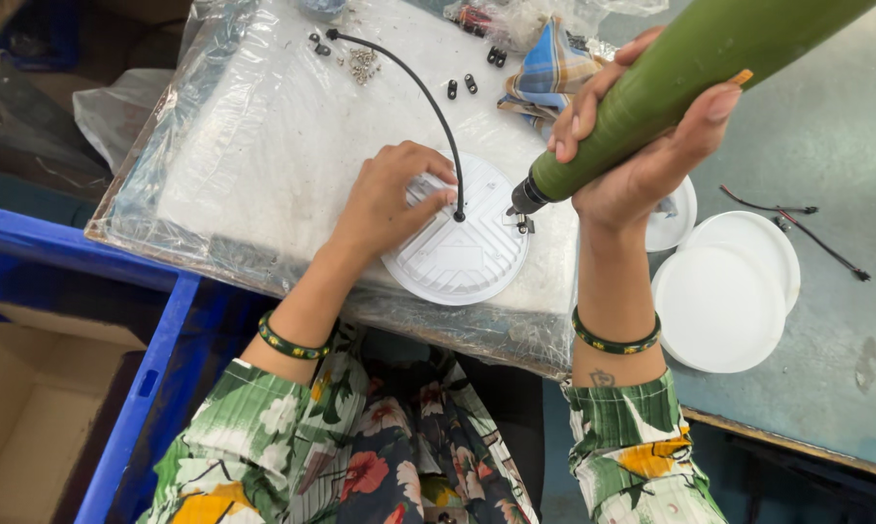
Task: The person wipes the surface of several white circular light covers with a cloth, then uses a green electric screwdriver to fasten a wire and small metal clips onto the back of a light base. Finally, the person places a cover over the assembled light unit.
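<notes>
- Fingers (428, 184) of the left hand (384, 204) lie spread and pressed flat on the round white lamp housing (457, 254), pinning it without closing round it.
- Right hand (642, 165) is wrapped tight about the green electric screwdriver (671, 78), whose dark tip sits at a small metal clip (523, 225) on the housing's right edge.
- That housing lies ribbed back upward on the plastic-wrapped work board (292, 146), near its front edge, just ahead of the person's lap.
- It looks like thin moulded plastic: light, stiff, smooth enough to slide on the film, and likely to crack under hard pressure, so a flat palm on the back or a grip at the rim would suit it best.
- A black cable (423, 92) rises from the housing's centre and arches away to the board's far side.
- Beside the board, on the grey table (826, 136), rest stacked white round covers (729, 291) and loose black wires (797, 223).
- Farther off lie a little heap of screws (363, 64), small black clips (461, 86) and a checked cloth (554, 68).
</notes>
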